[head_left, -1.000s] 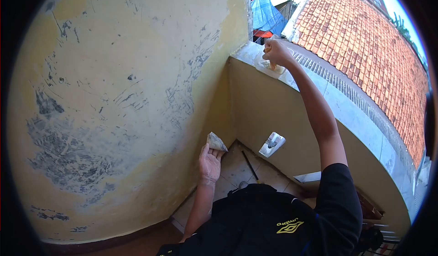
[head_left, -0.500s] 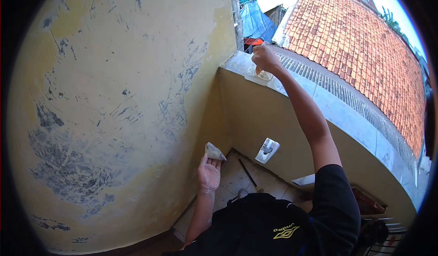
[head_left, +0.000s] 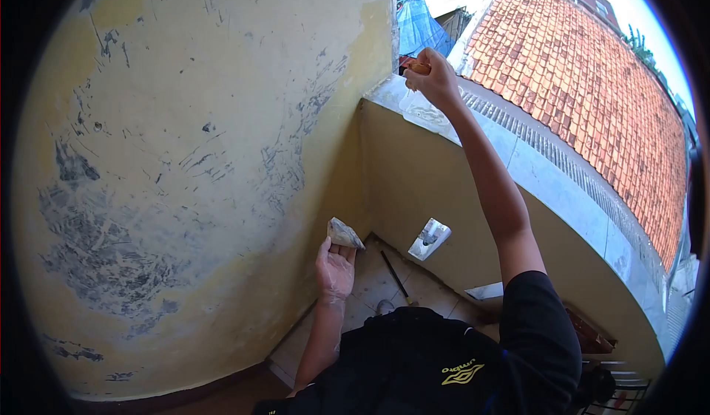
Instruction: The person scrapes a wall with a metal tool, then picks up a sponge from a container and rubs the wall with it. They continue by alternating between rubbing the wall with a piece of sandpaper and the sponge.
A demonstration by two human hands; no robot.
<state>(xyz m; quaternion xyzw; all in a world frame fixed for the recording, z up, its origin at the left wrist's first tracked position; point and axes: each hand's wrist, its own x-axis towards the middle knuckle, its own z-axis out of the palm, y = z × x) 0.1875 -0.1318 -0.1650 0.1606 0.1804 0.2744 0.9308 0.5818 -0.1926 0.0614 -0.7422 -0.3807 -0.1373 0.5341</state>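
My left hand (head_left: pixel 336 273), palm up and dusted with white, holds a flat, roughly triangular plate (head_left: pixel 345 234) smeared with grey-white paste, close to the wall. Over the ledge, my right hand (head_left: pixel 436 79) is closed around a tool with an orange-brown handle (head_left: pixel 419 67); its working end cannot be made out. Below that hand, a clear plastic bag with whitish paste (head_left: pixel 425 110) lies on the ledge, partly covered by the wrist. The yellowish wall (head_left: pixel 244 141) at left carries pale patches and dark grey scuffs.
A low parapet with a pale tiled ledge (head_left: pixel 562 201) curves along the right. A white-smeared rectangular piece (head_left: pixel 430 238) shows against its inner side. On the tiled floor lies a long dark-handled tool (head_left: pixel 396 273). Beyond the parapet is an orange tiled roof (head_left: pixel 569 97).
My right hand has lifted and turned, bringing the orange-brown handle into clearer sight above the bag. My left hand stays nearly in place with the plate; the view has shifted slightly.
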